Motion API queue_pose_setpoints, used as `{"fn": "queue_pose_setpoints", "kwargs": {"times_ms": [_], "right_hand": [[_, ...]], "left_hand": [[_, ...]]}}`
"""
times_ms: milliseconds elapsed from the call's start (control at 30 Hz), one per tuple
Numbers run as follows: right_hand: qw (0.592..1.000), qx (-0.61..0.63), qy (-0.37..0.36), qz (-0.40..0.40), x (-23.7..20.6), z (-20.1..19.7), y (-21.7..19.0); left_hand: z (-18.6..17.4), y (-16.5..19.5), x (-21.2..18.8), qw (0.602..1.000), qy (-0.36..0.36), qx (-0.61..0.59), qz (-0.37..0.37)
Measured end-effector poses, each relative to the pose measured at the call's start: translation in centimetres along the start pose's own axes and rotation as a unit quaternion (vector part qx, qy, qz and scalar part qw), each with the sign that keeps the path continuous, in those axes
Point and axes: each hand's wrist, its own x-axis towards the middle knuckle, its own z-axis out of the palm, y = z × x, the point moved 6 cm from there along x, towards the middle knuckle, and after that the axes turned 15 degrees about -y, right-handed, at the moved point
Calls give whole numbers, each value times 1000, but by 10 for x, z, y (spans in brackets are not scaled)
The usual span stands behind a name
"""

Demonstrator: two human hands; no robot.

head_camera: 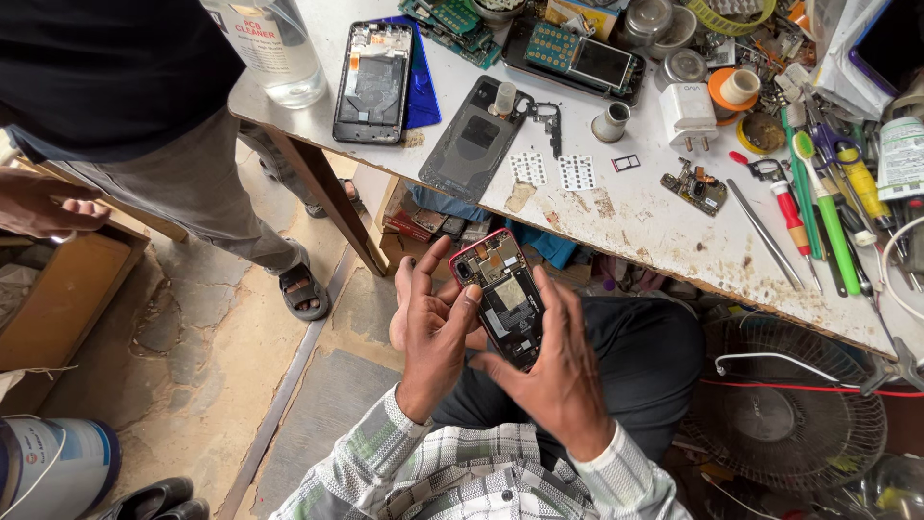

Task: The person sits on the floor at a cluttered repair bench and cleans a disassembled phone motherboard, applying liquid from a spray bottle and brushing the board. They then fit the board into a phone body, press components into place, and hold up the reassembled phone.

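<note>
An opened smartphone with a red frame and exposed black internals (pixel 502 297) is held over the lap, near the front edge of the worn white workbench (pixel 664 226). It is gripped between both hands, tilted with its camera end pointing far and left.

The left hand (pixel 435 332) is placed against the phone's left edge; its fingers are partly curled, with the thumb resting on the exposed interior and the other fingers extended behind the frame. The right hand (pixel 556 371) is closed loosely around the phone's right and near edges, the fingers laid along the right side (the palm is turned away, so contact underneath cannot be judged).

On the bench, far from the hands, a black phone chassis with a blue back cover beneath it (pixel 374 81) and a dark grey phone back panel (pixel 474 140) are laid flat. A white charger plug (pixel 688 114) and a green-handled tool (pixel 828 217) are found further right. A clear plastic bottle of liquid (pixel 279 48) stands at the far left corner.

Another person in a black shirt (pixel 115 67) is standing at the left, one hand (pixel 43 204) extended.
</note>
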Motion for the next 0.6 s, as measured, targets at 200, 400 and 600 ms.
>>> {"fn": "queue_pose_setpoints", "kwargs": {"times_ms": [200,400,600], "right_hand": [[999,-4,-7,48,-10,0,9],[999,-17,-10,36,-16,0,12],[1000,-14,-3,22,-17,0,12]], "left_hand": [[1,-10,6,976,-69,-190,-77],[-7,15,21,979,-197,46,-34],[-13,16,25,968,-165,105,-160]]}}
